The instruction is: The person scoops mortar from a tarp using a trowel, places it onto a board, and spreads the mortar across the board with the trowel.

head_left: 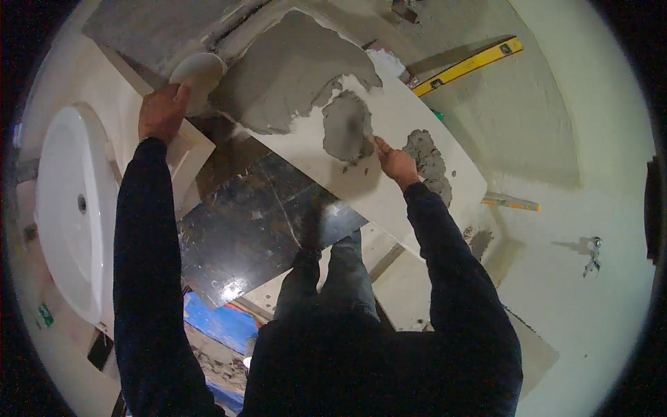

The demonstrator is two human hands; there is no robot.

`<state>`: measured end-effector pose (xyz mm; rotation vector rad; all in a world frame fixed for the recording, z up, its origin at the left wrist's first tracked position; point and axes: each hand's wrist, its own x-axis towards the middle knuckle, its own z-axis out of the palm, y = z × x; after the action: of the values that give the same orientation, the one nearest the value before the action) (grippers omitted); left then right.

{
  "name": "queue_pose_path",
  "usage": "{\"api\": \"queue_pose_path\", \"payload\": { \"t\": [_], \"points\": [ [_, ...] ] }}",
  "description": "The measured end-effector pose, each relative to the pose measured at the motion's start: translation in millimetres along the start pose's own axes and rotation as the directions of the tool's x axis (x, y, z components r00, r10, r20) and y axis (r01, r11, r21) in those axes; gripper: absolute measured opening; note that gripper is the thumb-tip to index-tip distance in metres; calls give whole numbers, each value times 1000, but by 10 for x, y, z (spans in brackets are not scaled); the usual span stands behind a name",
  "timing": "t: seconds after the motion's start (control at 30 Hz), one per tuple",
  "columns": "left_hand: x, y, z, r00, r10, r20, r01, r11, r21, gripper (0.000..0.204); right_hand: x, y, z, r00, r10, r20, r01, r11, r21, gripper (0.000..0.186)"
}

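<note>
At the far left of a large white slab (292, 144), my left hand (163, 115) is closed on the edge of a pale, rounded bowl-like thing (197, 78), whose inside I cannot see. Over the slab's middle, my right hand (398, 164) is closed round the handle of a trowel, most of which is hidden. Grey mortar (347, 126) covers the spot where its blade would be. A broad layer of mortar (285, 66) spreads over the slab's far part. Another rough heap of mortar (432, 163) sits just right of my right hand.
A white washbasin (73, 208) stands at the left. Beyond the slab, a yellow spirit level (469, 66) leans by the wall, and a smaller level (511, 201) lies at the slab's right corner. A dark, shiny board (250, 215) lies below the slab, before my legs.
</note>
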<state>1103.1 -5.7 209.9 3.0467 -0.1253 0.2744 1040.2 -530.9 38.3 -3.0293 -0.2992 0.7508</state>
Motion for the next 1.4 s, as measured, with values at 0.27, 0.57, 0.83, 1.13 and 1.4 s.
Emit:
{"api": "queue_pose_path", "payload": {
  "t": [0.27, 0.57, 0.83, 1.13, 1.4],
  "points": [
    [62, -55, 72, 980, -155, 122, 165, 983, -82, 57, -295, 463, 304, 893, 449, 4, -333, 656, 677, 47],
    [33, -17, -101, 991, -97, 87, 103, 993, -63, 49, -527, 461, 300, 765, 476, 433, -326, -294, 899, 42],
    [-8, -68, -14, 996, -43, 82, 46, 998, -37, 54, 373, 79, 33, 934, -3, 356, -353, -146, 924, 45],
    [69, 72, -47, 993, -53, 101, 60, 996, -70, 54, 327, -157, 226, 865, -455, 209, 190, 684, 704, 63],
    [39, 25, -98, 985, -104, 141, 121, 985, -119, 61, -695, -210, -45, 880, -68, 469, -309, 668, 676, 62]
  ]
}}
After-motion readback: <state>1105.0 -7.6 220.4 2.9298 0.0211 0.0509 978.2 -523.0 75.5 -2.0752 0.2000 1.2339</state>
